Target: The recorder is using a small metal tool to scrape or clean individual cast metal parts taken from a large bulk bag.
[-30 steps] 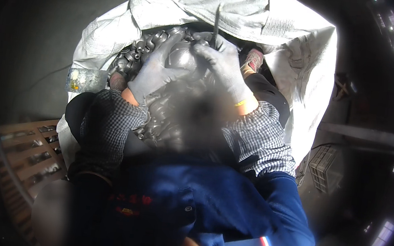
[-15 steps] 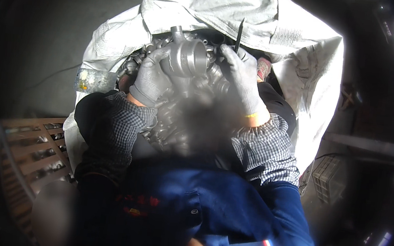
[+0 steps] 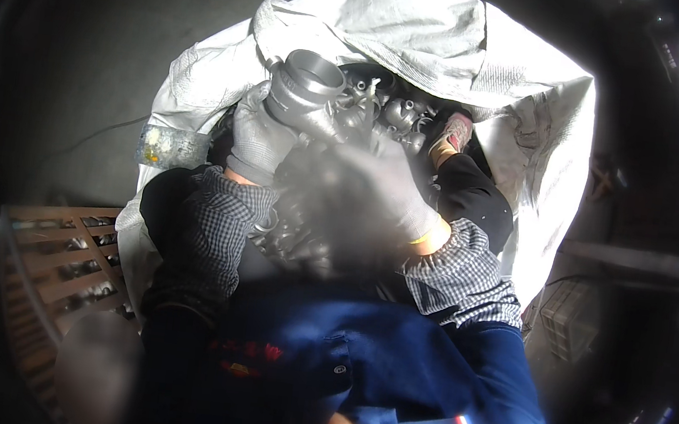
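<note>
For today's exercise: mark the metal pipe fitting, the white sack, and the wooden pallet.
metal pipe fitting (image 3: 308,83), head view, its round flanged collar.
white sack (image 3: 411,27), head view, folded upper rim.
wooden pallet (image 3: 58,255), head view, a slat.

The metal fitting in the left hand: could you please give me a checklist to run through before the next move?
1. Left hand grips the fitting: ok, gloved fingers wrap its body.
2. Fitting's round mouth unobstructed: ok, it faces up and open.
3. Right hand position: cannot tell, it is blurred.
4. Tool in right hand: cannot tell, none shows.
5. Sack open around the other metal parts: ok.
6. Crate at the left clear of both arms: ok.
</note>
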`<state>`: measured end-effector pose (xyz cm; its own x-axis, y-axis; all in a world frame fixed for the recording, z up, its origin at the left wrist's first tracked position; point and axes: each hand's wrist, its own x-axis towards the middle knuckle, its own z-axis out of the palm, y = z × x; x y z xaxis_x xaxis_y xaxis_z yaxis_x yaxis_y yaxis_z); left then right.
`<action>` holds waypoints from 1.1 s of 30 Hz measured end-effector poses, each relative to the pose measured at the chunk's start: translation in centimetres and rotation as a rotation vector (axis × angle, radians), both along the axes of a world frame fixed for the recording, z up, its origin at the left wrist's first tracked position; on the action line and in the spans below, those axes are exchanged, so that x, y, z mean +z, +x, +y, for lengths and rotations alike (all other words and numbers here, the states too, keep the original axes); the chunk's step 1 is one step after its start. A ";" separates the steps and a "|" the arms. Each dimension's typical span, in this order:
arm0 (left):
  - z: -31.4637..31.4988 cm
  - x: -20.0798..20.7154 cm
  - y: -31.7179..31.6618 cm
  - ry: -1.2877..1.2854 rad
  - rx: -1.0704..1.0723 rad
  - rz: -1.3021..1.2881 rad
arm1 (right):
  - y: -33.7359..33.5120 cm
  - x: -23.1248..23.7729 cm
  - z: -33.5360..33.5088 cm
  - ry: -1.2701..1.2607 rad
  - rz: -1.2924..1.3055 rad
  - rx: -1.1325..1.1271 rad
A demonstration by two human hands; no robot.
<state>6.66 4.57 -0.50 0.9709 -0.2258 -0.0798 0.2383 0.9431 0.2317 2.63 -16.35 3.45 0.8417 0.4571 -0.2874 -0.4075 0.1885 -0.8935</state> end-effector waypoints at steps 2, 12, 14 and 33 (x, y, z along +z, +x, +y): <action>-0.2 1.0 -0.1 0.113 -0.009 -0.010 | 0.5 -0.7 -0.3 -0.031 -0.039 -0.044; -1.8 3.8 -1.4 0.126 -0.023 0.026 | 1.3 -0.2 -1.2 -0.050 -0.264 -0.219; -1.4 2.8 -1.0 0.139 -0.027 0.015 | 1.4 0.4 -1.4 -0.032 -0.272 -0.261; -2.7 0.0 -1.2 0.129 -0.104 0.024 | 0.0 2.2 -1.0 -0.455 -1.028 -0.146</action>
